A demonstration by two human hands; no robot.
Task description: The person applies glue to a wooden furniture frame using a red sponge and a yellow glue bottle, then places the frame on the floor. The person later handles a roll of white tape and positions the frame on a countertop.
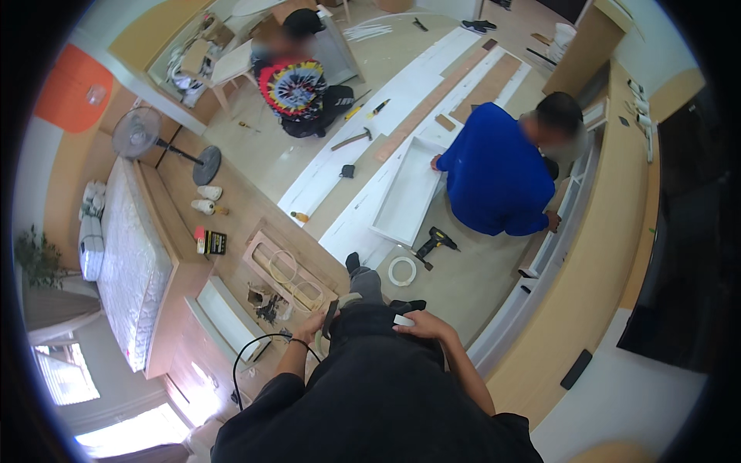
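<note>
My right hand (426,324) rests against my dark clothing at the waist. Its fingers are closed on a small white block-like piece (403,320), whose exact kind I cannot make out. At my other side, my left hand (310,327) is held low with its fingers curled. Right by those fingers is a curved olive and black band (333,316); the grip itself is partly hidden. On the floor ahead lie a cordless drill (437,245) and a white ring-shaped roll (402,271). Beyond them is a shallow white drawer frame (407,193).
A person in blue (494,174) touches the drawer frame and the long low cabinet (594,231) at right. Another person (293,85) crouches far left. White boards (316,174), a hammer (353,140), a fan (207,165) and a mattress (135,262) are around.
</note>
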